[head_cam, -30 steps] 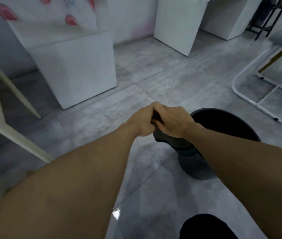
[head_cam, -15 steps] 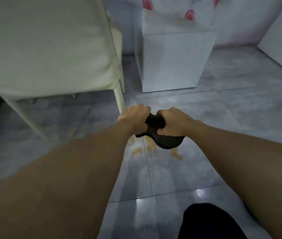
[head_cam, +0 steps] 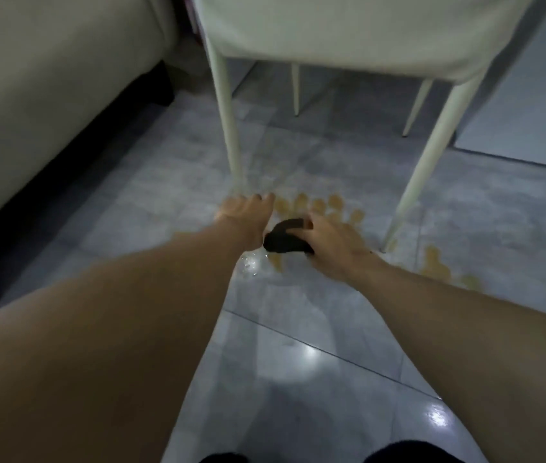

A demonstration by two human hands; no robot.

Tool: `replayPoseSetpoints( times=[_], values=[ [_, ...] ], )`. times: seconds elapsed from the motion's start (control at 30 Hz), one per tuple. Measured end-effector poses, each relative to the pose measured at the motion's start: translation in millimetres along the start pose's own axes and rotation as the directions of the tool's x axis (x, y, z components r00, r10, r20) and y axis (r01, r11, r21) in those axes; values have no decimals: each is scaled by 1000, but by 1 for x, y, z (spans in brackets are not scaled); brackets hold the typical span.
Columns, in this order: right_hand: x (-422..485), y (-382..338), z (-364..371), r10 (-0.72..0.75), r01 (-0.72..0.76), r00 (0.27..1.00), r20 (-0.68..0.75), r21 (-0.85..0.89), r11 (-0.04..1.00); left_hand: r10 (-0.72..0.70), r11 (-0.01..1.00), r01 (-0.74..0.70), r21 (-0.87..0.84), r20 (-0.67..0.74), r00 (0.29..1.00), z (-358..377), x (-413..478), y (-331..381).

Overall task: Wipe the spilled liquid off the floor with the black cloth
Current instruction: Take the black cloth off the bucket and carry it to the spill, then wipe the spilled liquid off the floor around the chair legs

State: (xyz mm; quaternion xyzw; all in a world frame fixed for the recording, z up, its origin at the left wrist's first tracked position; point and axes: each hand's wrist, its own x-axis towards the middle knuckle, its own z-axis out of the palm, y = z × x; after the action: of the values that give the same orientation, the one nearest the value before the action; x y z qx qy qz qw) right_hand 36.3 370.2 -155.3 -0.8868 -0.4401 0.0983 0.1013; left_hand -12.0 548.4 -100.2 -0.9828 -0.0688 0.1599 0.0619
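1. Left hand [head_cam: 244, 212]: fingers spread, grasping nothing, reaching low over the floor [head_cam: 151, 208] just beside the chair's front-left leg [head_cam: 228, 121]. Whether the palm touches the tile can't be told (motion blur).
2. Black cloth [head_cam: 285, 240]: bunched into a dark wad, gripped by the right hand [head_cam: 335, 243], fingers curled over its top. It sits low, at or just above the floor, at the near edge of the spill [head_cam: 318, 205]; contact w/ the tile can't be told.
3. Spill: yellowish blobs in a row between the two front legs of the chair [head_cam: 348, 31], w/ more patches past the front-right leg [head_cam: 421, 168], toward the right edge of the floor area in view.
4. Handling (judgement): cloth looks soft, light, limp, prob. damp. It'll squash flat under the palm, so best held from above w/ the palm pressing and the fingers pinning the far edge. Wet glossy tile = likely slippery, so it may skid rather than soak.
5. Vs 0.5 s ago: both hands clutched the cloth then, above the spill. Now the left has let go and only the right holds it. Hands are lower and further fwd; view has swung so the chair sits right over the spill.
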Motion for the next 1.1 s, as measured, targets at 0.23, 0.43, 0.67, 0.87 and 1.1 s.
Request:
replayPoseSetpoints(
  times=[0.23, 0.43, 0.67, 0.87, 1.1],
  values=[
    [-17, -41, 115, 199, -172, 952, 232, -133, 976, -64, 986, 70, -150, 45, 997, 96, -23, -26],
    [6, -63, 159, 583, -571, 796, 162, -116, 813, -149, 939, 138, -314, -11, 989, 153, -13, -25],
    [61, -94, 187, 425, -415, 905, 34, -158, 896, -241, 871, 193, -451, -51, 969, 204, -10, -42],
    [66, -105, 191, 129, -130, 991, -34, -44, 990, -371, 866, 301, -399, -109, 922, 241, -46, -84],
    [103, -101, 186, 261, -264, 950, -171, 9, 965, -757, 510, 638, -578, 52, 652, 276, -69, -140]
  ],
)
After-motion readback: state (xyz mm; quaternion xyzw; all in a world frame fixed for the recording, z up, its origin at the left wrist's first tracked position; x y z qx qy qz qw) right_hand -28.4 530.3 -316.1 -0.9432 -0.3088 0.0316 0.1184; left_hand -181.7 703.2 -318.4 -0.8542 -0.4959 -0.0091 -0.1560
